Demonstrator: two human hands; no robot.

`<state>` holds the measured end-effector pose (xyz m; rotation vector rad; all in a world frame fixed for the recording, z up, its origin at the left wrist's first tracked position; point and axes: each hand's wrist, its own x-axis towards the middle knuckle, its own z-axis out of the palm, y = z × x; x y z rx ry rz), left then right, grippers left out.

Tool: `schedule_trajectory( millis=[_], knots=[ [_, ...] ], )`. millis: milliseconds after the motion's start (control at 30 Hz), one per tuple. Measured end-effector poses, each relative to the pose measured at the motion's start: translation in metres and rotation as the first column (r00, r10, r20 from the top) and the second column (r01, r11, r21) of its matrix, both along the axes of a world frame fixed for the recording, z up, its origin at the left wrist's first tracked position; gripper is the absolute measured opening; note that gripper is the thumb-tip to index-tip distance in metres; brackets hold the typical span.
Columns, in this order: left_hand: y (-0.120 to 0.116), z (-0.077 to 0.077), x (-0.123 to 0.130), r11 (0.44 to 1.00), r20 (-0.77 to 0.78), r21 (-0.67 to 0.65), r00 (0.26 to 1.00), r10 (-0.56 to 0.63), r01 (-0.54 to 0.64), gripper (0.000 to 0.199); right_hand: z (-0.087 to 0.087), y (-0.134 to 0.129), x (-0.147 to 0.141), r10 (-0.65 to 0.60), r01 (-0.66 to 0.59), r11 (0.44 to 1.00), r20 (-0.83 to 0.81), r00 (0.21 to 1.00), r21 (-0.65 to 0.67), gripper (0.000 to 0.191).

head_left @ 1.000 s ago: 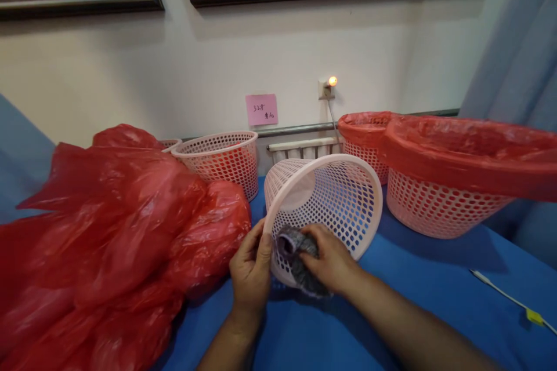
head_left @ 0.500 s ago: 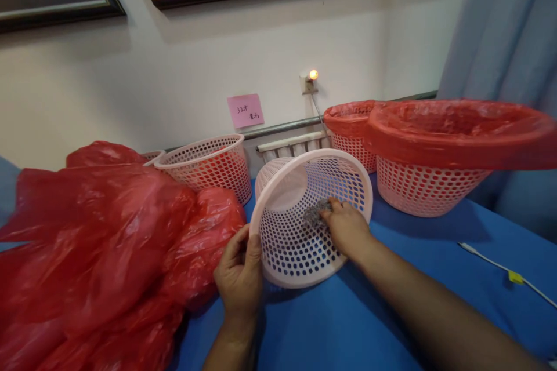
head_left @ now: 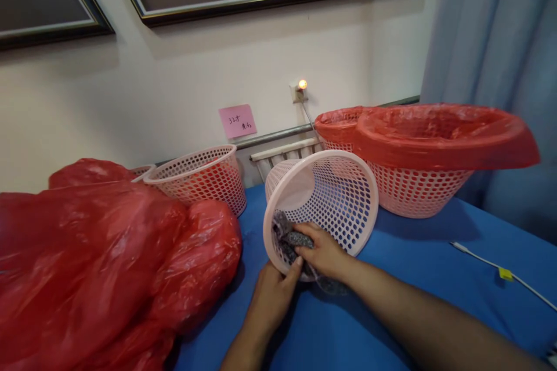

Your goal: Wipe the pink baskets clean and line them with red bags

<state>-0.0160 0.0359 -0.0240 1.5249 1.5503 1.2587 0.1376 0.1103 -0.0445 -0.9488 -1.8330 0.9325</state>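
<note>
A pale pink perforated basket (head_left: 348, 208) lies tilted on its side on the blue table (head_left: 343, 336), its mouth facing me. My left hand (head_left: 275, 290) grips the lower left of its rim, thumb on the near edge. With its fingers just inside the mouth, my right hand (head_left: 322, 249) is closed on a grey speckled cloth (head_left: 298, 239). Part of that cloth lies against the inner wall, and part hangs over the lower rim beside my left thumb.
Red plastic bags (head_left: 130, 243) are heaped at the left. Behind them stands another pink basket (head_left: 209, 179). A basket with a red liner (head_left: 418, 185) stands at the right, near a white cable (head_left: 483, 258).
My left hand has shifted right and down along the rim. My right hand has brought the cloth from deeper inside to the lower left rim. The view has shifted slightly.
</note>
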Motion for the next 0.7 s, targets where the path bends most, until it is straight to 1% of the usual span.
schedule_trajectory(
  millis=[33, 67, 100, 167, 200, 233, 300, 333, 367, 400, 467, 500, 533, 567, 600, 667, 700],
  knots=[
    [-0.001, -0.001, 0.001, 0.999, -0.02, -0.027, 0.999, -0.042, 0.041, 0.034, 0.002, -0.001, 0.003, 0.033, -0.034, 0.999, 0.063, 0.997, 0.023, 0.057],
    [-0.001, -0.002, 0.002, 0.997, -0.035, -0.049, 0.997, -0.065, 0.064, 0.033, 0.005, -0.001, 0.008, 0.046, -0.055, 0.997, 0.176, 0.983, 0.047, 0.058],
    [-0.002, -0.002, 0.002, 0.996, -0.048, -0.064, 0.997, -0.064, 0.061, 0.034, 0.009, 0.0, 0.015, 0.03, -0.054, 0.996, 0.316, 0.948, 0.066, 0.057],
    [-0.001, -0.002, 0.001, 0.998, -0.074, -0.065, 0.997, 0.0, -0.005, 0.037, 0.018, 0.005, 0.03, -0.068, 0.012, 0.994, 0.554, 0.83, 0.104, 0.052],
    [-0.001, -0.003, 0.0, 0.997, -0.086, -0.055, 0.995, 0.047, -0.052, 0.036, 0.022, 0.008, 0.037, -0.129, 0.066, 0.99, 0.622, 0.773, 0.124, 0.047],
    [0.0, -0.003, -0.001, 0.994, -0.098, -0.041, 0.991, 0.096, -0.1, 0.035, 0.025, 0.012, 0.043, -0.184, 0.123, 0.983, 0.655, 0.733, 0.139, 0.044],
    [0.002, -0.004, -0.003, 0.984, -0.116, -0.016, 0.978, 0.173, -0.176, 0.031, 0.028, 0.015, 0.048, -0.246, 0.199, 0.969, 0.658, 0.712, 0.148, 0.044],
    [0.003, -0.004, -0.004, 0.979, -0.123, -0.006, 0.972, 0.2, -0.202, 0.03, 0.028, 0.014, 0.046, -0.257, 0.21, 0.966, 0.658, 0.708, 0.151, 0.047],
    [0.003, -0.004, -0.004, 0.974, -0.131, 0.009, 0.965, 0.226, -0.227, 0.03, 0.027, 0.01, 0.041, -0.249, 0.201, 0.968, 0.645, 0.722, 0.149, 0.05],
    [0.002, -0.003, -0.004, 0.968, -0.139, 0.03, 0.958, 0.252, -0.25, 0.03, 0.026, 0.005, 0.035, -0.217, 0.166, 0.976, 0.61, 0.762, 0.14, 0.052],
    [-0.001, 0.003, -0.004, 0.952, -0.155, 0.088, 0.941, 0.302, -0.292, 0.028, 0.021, -0.007, 0.021, -0.087, 0.03, 0.992, 0.475, 0.876, 0.125, 0.057],
    [-0.003, 0.007, -0.005, 0.941, -0.16, 0.123, 0.929, 0.333, -0.316, 0.027, 0.019, -0.011, 0.016, -0.012, -0.046, 0.99, 0.41, 0.912, 0.131, 0.058],
    [-0.006, 0.011, -0.007, 0.925, -0.163, 0.161, 0.915, 0.368, -0.344, 0.025, 0.018, -0.014, 0.013, 0.034, -0.098, 0.985, 0.391, 0.92, 0.143, 0.058],
    [-0.008, 0.016, -0.01, 0.906, -0.16, 0.198, 0.899, 0.407, -0.375, 0.025, 0.017, -0.014, 0.014, 0.037, -0.111, 0.982, 0.424, 0.905, 0.152, 0.057],
    [-0.01, 0.021, -0.013, 0.883, -0.152, 0.233, 0.881, 0.448, -0.408, 0.027, 0.017, -0.012, 0.017, -0.002, -0.088, 0.984, 0.498, 0.867, 0.157, 0.056],
    [-0.013, 0.027, -0.018, 0.834, -0.12, 0.293, 0.848, 0.516, -0.467, 0.033, 0.019, -0.004, 0.027, -0.124, 0.019, 0.985, 0.636, 0.762, 0.17, 0.053],
    [-0.013, 0.028, -0.02, 0.82, -0.098, 0.311, 0.842, 0.531, -0.481, 0.035, 0.02, 0.0, 0.031, -0.173, 0.071, 0.982, 0.668, 0.724, 0.177, 0.052]
  ],
)
